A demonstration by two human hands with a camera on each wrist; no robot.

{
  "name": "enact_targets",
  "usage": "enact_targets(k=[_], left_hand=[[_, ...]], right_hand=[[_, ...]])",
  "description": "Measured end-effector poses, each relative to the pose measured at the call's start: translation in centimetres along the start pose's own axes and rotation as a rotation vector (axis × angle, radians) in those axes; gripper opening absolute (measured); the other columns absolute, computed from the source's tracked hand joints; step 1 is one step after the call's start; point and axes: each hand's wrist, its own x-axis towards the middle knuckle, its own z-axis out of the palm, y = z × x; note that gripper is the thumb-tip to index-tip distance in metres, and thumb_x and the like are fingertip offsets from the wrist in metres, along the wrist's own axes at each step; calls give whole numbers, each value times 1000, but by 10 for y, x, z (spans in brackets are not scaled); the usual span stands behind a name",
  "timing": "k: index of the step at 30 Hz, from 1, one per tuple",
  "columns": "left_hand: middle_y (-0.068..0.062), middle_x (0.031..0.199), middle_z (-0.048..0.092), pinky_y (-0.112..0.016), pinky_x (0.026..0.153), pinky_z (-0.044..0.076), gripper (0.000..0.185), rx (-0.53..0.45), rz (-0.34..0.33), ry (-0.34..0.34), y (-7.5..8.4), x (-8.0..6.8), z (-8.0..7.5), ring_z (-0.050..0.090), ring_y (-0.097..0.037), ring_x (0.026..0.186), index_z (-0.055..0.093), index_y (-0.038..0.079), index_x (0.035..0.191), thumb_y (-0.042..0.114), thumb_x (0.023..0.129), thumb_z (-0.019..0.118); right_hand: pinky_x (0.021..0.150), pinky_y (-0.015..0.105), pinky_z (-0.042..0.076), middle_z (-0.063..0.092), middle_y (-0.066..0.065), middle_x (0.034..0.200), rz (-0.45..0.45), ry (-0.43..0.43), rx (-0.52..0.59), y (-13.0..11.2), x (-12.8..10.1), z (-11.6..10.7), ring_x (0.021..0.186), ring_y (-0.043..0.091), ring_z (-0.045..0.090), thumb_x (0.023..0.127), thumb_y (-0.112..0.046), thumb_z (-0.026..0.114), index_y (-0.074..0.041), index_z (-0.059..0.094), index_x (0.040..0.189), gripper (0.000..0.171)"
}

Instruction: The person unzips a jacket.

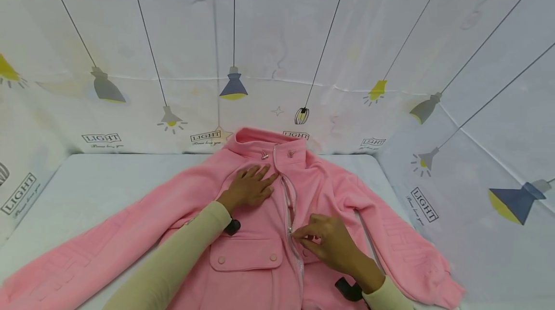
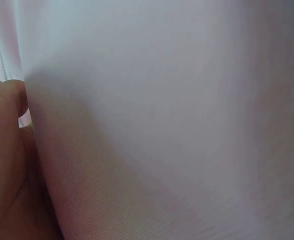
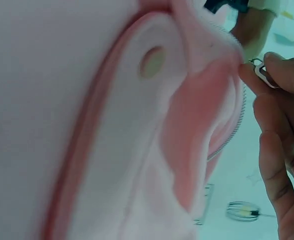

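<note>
White sheets printed with hanging lamps surround a pale tabletop point(image 1: 86, 180) on which a pink jacket point(image 1: 256, 233) is spread, front up.

The jacket is laid with its collar point(image 1: 269, 143) pointing away from the person and its hem toward them, so the zipper point(image 1: 288, 204) runs along that long axis, straight away from the body. The zipper pull point(image 1: 290, 229) is pinched between thumb and fingertips of the right hand point(image 1: 331, 245), about halfway up the front; in the right wrist view it is seen held at the fingertips point(image 3: 266, 67). The left hand point(image 1: 251, 185) is pressed flat, fingers straight, on the chest panel just left of the open zipper, nearer the collar.
</note>
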Motion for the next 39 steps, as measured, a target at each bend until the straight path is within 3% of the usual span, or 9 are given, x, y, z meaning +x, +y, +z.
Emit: enact_targets(k=[6,10,15,18,22,26,34,39], left_hand=[[-8,178,25,-62,129,22,57,21,5,12,0,0,1,23,-36,165,30,28,170,45,115,34],[-10,177,28,-62,128,26,57,16,14,22,3,-12,0,26,-38,164,31,26,170,44,115,35],[-13,173,36,-62,120,38,56,51,106,103,16,-38,-4,36,-40,159,37,22,167,42,115,40],[-14,171,39,-62,118,41,55,23,161,141,28,-59,-8,38,-40,158,41,20,166,40,114,42],[-13,173,37,-62,120,38,56,-67,183,132,43,-85,-9,35,-39,159,41,20,166,43,115,40],[-11,173,37,-60,117,41,55,-58,218,132,56,-102,-4,38,-38,158,42,21,166,45,116,35],[-9,174,36,-60,116,42,54,-104,233,89,66,-112,15,38,-36,159,40,24,166,43,116,36],[-7,175,34,-61,116,41,55,-105,216,87,69,-112,18,36,-36,159,37,27,167,43,116,36]], right_hand=[[59,10,46,71,-11,78,61,9,11,5,-8,4,65,-4,57,77,-4,93,-20,86,92,24],[58,12,48,74,-11,80,60,25,-3,8,-11,8,66,-4,59,76,-5,94,-19,86,92,23],[58,12,48,74,-10,80,55,36,-46,10,-14,8,67,-2,62,75,-5,95,-18,86,91,22],[59,10,47,73,-9,79,66,29,-74,10,-16,7,67,0,64,75,-5,95,-18,85,91,22],[60,9,46,74,-9,80,79,21,-97,11,-17,7,66,2,64,74,-5,95,-17,86,91,22],[60,10,46,74,-8,80,75,34,-104,12,-19,8,66,2,64,72,-3,96,-17,85,91,25],[62,10,48,73,-9,79,76,48,-119,16,-23,15,66,3,65,72,-4,96,-18,85,89,25],[62,11,48,73,-10,77,77,43,-140,15,-24,18,65,4,65,72,-5,96,-19,84,87,24]])
